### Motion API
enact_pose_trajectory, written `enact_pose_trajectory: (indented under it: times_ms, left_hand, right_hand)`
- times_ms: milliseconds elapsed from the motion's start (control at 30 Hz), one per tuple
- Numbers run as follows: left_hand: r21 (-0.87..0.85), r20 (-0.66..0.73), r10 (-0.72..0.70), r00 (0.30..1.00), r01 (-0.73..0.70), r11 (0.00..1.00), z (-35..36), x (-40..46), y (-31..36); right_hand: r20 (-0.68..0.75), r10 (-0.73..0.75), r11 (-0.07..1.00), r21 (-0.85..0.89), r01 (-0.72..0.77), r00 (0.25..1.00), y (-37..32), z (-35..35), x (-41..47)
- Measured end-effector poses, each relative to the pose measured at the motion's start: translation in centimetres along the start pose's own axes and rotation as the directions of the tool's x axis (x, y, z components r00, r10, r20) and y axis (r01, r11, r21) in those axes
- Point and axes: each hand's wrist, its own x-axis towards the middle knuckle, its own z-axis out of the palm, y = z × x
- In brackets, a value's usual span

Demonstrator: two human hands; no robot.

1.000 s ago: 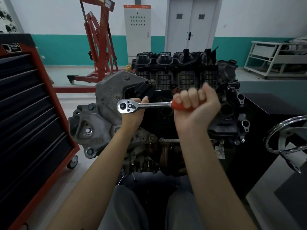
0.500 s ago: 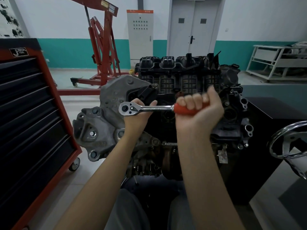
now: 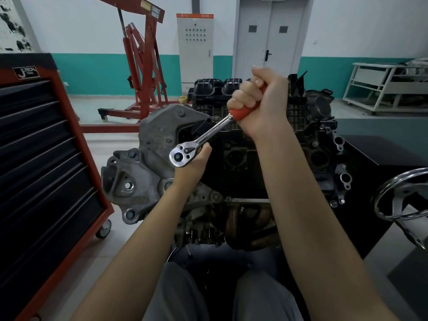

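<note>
One slip and knuckles could hit the grey metal engine (image 3: 148,172): right hand (image 3: 261,105) fists the red-handled chrome ratchet (image 3: 203,137), left hand (image 3: 192,167) holds its head.

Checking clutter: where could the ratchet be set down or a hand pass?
Bare floor lies between the tool cabinet and the engine. The black top right of the engine, behind the handwheel, looks bare. Crowded: the engine face, where the left hand and right hand hold the ratchet.

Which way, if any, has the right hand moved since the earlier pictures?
Yes. The right hand swung the ratchet handle upward, from the engine's middle to its black top; the head stays by the left hand.
</note>
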Motion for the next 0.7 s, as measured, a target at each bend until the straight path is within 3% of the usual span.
enact_pose_trajectory:
  times_ms: [100, 267, 400, 533, 700]
  left_hand:
    - [-0.009, -0.033, -0.041, 0.999, 0.04, 0.999, -0.2, 0.0, -0.2]
    - [-0.012, -0.035, 0.058, 0.998, -0.058, 0.998, -0.2, 0.1, 0.0]
    - [-0.045, -0.048, 0.043, 0.998, -0.045, 0.998, 0.0, 0.0, 0.4]
    - [-0.03, -0.069, 0.023, 0.997, -0.026, 0.999, 0.0, 0.2, 0.4]
    - [0.003, -0.075, -0.061, 0.995, 0.061, 0.998, -0.1, 0.1, -0.1]
  right_hand:
    - [-0.015, -0.014, 0.999, 0.051, 0.015, 1.0, 0.3, -0.2, -0.5]
    - [-0.213, -0.219, 0.93, 0.251, 0.27, 0.952, 3.4, -3.6, -6.5]
    - [-0.28, -0.286, 0.891, 0.274, 0.362, 0.916, 5.4, -4.4, -9.0]
    - [-0.169, -0.271, 0.928, 0.214, 0.304, 0.948, 3.4, -3.7, -6.3]
    - [-0.056, -0.08, 0.996, 0.045, 0.083, 0.995, 0.4, -1.0, -1.1]
